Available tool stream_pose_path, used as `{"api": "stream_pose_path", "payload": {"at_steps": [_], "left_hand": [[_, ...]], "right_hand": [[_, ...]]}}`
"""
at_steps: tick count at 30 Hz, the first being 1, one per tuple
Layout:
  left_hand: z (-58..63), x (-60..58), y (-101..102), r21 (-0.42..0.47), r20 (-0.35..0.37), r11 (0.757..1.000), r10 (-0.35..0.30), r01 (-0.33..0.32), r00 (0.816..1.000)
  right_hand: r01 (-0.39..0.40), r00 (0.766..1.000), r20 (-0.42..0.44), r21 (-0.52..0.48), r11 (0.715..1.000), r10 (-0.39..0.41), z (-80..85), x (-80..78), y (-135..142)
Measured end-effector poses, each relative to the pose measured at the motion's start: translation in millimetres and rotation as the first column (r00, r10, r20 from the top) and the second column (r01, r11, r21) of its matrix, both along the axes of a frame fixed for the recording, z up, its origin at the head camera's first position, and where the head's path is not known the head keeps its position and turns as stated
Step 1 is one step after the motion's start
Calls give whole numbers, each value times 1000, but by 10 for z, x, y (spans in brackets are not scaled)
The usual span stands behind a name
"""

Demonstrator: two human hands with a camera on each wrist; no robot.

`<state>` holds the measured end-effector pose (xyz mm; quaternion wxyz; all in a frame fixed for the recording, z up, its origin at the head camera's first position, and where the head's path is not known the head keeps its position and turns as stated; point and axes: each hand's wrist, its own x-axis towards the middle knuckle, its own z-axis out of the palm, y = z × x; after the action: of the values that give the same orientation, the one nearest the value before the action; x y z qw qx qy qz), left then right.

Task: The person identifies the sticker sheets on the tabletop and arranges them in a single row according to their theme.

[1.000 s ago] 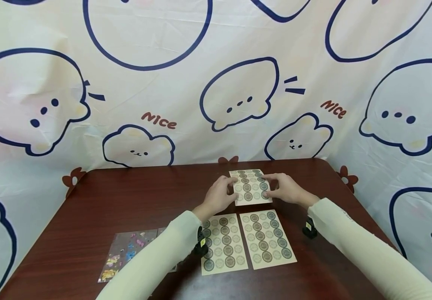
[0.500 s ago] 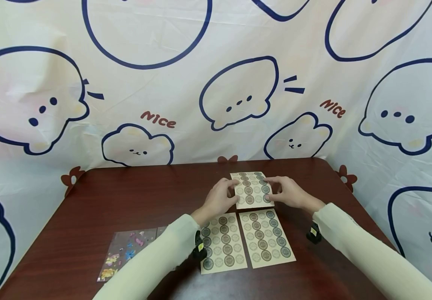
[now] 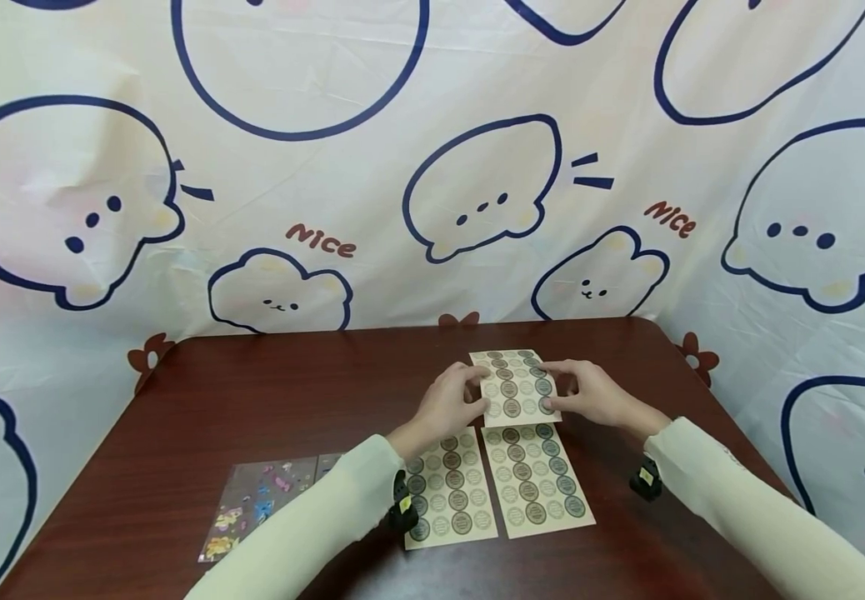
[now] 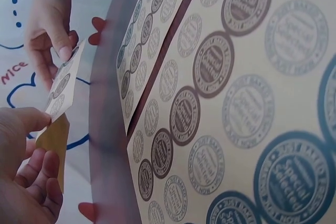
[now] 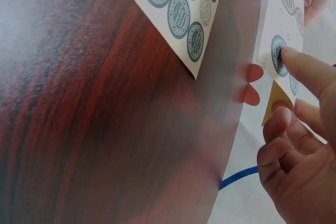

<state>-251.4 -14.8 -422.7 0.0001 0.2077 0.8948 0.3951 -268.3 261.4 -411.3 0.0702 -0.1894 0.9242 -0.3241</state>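
Between both hands is a cream sticker sheet (image 3: 518,387) printed with rows of round labels. My left hand (image 3: 450,403) pinches its left edge, thumb on the printed face and fingers behind. At the opposite edge, my right hand (image 3: 597,395) pinches it the same way. The wrist views show the sheet raised off the table, with a yellowish-brown backing (image 5: 275,100) visible behind it. Two similar sheets lie side by side nearer the body: a left sheet (image 3: 451,492), partly covered by the left wrist, and a right sheet (image 3: 537,483), whose top edge meets the held one in the head view.
A clear sheet with colourful cartoon stickers (image 3: 260,500) lies at the left, partly under the left sleeve. The dark reddish-brown table (image 3: 312,375) ends at a patterned cloth backdrop (image 3: 380,292) behind and at the sides.
Both hands have brought the held sheet slightly toward the body and to the right, keeping their pinch on it. The sheets on the table have stayed in place.
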Motion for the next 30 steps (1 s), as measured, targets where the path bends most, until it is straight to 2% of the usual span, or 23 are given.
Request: {"api": "stream_pose_path", "payload": {"at_steps": [16,23,30], "left_hand": [[36,110,107,20,16,999,-36,36,999],[15,157,176,35,-9,998,-54,55,998],[-3,211,256,54,11,997,-54,53,998]], "right_hand": [[7,1000,-28,9,1000,-7,36,105,148],[14,999,-48,14,1000,-14,32,153,228],[26,999,-34,26,999,-25,25,243,311]]}}
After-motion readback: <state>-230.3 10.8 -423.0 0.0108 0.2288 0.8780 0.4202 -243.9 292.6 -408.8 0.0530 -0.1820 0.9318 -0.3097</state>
